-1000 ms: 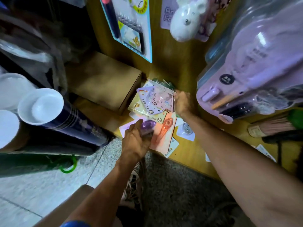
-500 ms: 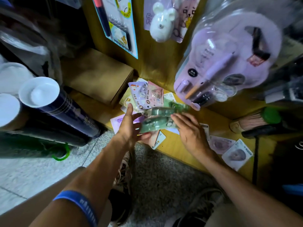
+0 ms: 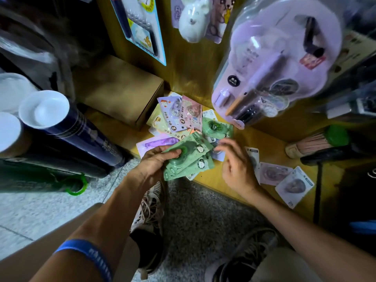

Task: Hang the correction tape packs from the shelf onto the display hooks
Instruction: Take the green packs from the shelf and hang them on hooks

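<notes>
Head view is showing the left hand (image 3: pixel 151 166) gripping light, slippery-looking green packs (image 3: pixel 188 157), probably best pinched by their card edges, while the right hand (image 3: pixel 237 169) is hovering loosely open beside them.

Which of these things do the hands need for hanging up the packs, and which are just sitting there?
Needed:
- green packs held in the left hand
- green pack on the shelf
- purple pack
- right hand, empty

Just sitting there:
- cardboard box
- dark tubes
- white mouse toy
</notes>
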